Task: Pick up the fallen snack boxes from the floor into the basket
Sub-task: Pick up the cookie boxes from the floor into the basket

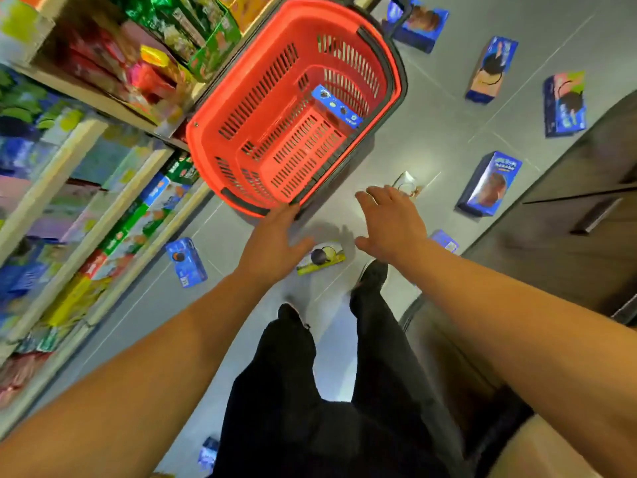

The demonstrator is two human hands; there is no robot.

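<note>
Both hands, left [272, 243] and right [393, 222], spread wide, holding nothing; grab yellow box [322, 258] flat, drop into basket [206, 146].

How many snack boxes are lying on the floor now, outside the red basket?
9, perhaps more hidden. Blue boxes: top, upper right, far right, mid right, behind right wrist, by shelf, bottom. Yellow box near the feet; pale box past the fingers.
</note>
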